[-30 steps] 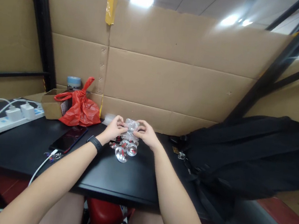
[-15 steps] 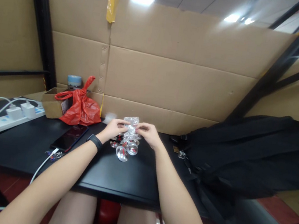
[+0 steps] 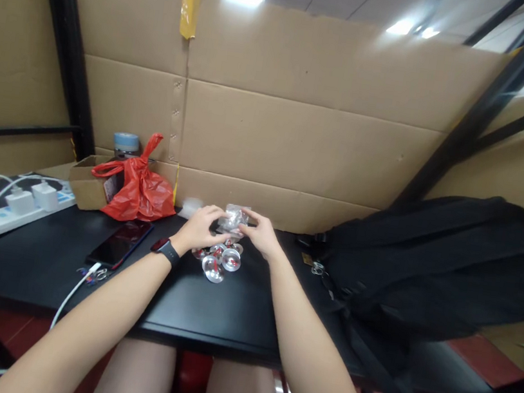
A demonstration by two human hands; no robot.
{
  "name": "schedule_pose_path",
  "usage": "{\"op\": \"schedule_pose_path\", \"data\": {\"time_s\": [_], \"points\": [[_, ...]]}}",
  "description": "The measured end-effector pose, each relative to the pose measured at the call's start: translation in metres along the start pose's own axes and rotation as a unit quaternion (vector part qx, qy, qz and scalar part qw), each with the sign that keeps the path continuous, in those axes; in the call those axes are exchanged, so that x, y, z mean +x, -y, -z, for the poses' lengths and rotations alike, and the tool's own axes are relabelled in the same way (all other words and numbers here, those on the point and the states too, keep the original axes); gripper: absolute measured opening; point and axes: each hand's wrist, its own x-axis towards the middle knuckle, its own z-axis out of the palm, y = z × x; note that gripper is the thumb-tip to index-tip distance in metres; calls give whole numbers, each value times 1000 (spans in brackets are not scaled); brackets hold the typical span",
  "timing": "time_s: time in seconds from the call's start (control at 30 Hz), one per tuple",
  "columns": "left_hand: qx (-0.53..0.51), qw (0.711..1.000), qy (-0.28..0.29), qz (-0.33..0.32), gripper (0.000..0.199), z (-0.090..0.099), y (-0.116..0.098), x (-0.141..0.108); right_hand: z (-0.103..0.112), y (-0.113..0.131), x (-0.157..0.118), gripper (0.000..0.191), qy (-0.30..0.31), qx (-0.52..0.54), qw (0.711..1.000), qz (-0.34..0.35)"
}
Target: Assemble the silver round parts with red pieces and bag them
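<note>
Between my two hands is a crinkled clear plastic bag (image 3: 233,218), raised a little over the black table. My left hand (image 3: 200,225), with a dark watch on its wrist, curls its fingers and thumb about the bag's left side. On the right side, my right hand (image 3: 261,233) pinches the bag's edge between thumb and fingers. Just below the hands, several small round shiny cups or discs (image 3: 213,269) with red marks lie in a loose pile on the table. My left thumb and the bag hide part of that pile.
On the left are a red plastic bag (image 3: 142,196), a small cardboard box (image 3: 88,186), a phone (image 3: 119,243), keys (image 3: 97,275) and a power strip (image 3: 20,214) with white cables. A black backpack (image 3: 442,267) fills the right. A cardboard wall (image 3: 290,135) stands behind.
My left hand has turned, its thumb now lower and its watch face showing. The clear bag looks more bunched together and no longer hangs down over the shiny pieces.
</note>
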Motion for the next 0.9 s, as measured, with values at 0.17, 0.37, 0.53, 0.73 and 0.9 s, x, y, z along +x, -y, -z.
{"op": "schedule_pose_path", "data": {"time_s": [0.17, 0.37, 0.53, 0.73, 0.9], "points": [[99, 994, 30, -33, 22, -10, -11, 2, -9, 2, -1, 58, 21, 38, 999, 33], [118, 992, 47, -11, 19, -16, -5, 1, -16, 13, -7, 54, 64, 109, 991, 39], [97, 994, 43, -17, 23, -12, 3, 1, -18, 13, -6, 46, 56, 95, 993, 30], [90, 995, 38, -31, 21, -12, 2, 1, -17, 11, -7, 32, 8, 62, 998, 12], [110, 992, 48, -33, 24, -8, 12, 2, -17, 11, -6, 49, 22, 76, 996, 31]]}}
